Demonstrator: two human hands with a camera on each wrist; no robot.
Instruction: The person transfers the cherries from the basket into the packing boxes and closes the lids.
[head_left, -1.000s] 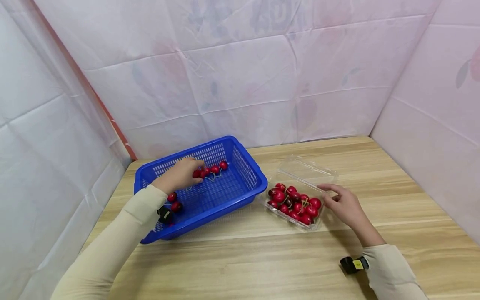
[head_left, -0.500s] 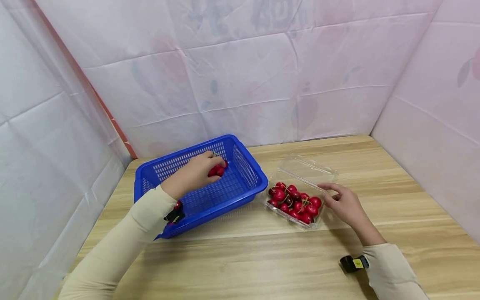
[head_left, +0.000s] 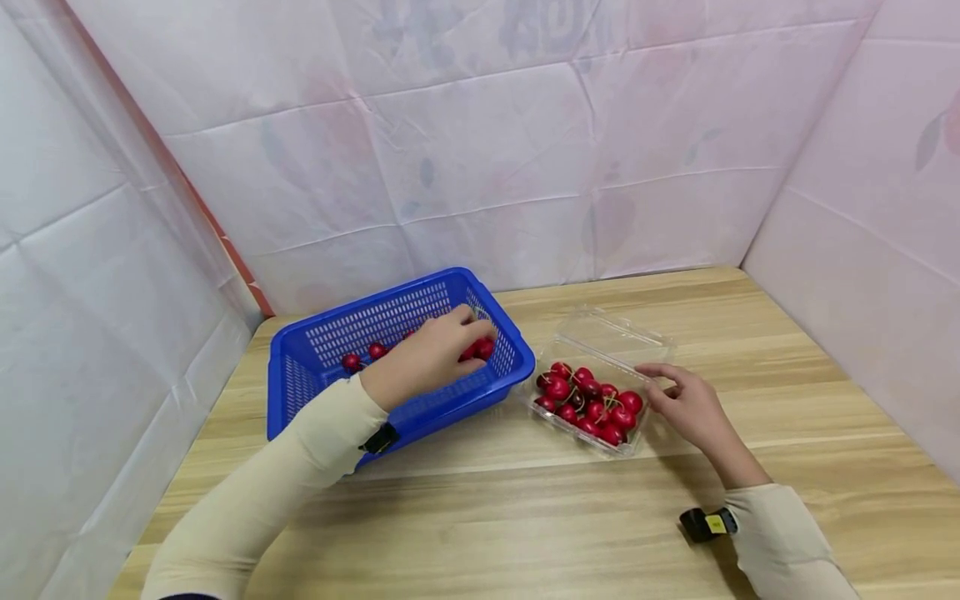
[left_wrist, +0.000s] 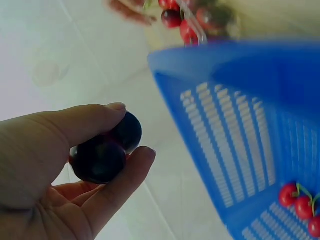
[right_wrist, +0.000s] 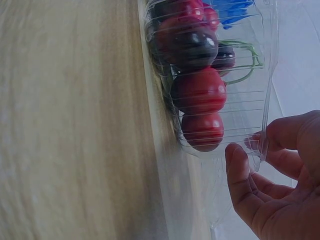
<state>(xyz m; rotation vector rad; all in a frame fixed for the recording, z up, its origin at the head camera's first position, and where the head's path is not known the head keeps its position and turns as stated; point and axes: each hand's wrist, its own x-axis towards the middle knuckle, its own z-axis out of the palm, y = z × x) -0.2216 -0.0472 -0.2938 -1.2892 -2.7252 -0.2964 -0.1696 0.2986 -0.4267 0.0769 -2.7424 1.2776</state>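
1) Head view: the left hand [head_left: 431, 350] is over the right end of the blue basket [head_left: 465, 406], thumb and fingers curled round the held cherries [head_left: 480, 348]; loose cherries [head_left: 351, 362] lie along the basket's far side, partly hidden by that hand; the right hand [head_left: 686, 408] pinches the edge of the clear box [head_left: 581, 440], which stands just right of the basket, its lid [head_left: 615, 336] folded back; packed cherries [head_left: 592, 407] fill the box, some with stems; all of it stands on the wood-grained table [head_left: 525, 533], with a pale printed cloth [head_left: 480, 142] behind
2) Left wrist view: thumb and fingers grasp two cherries, which look almost black here; the basket's slotted wall is close by, with three red cherries and green stems low inside it; part of the box shows blurred at the top, fingers of the right hand near it
3) Right wrist view: thumb on the box's rim, a finger against its wall, so the grip is a pinch near the corner; cherries and green stems show through the ribbed plastic
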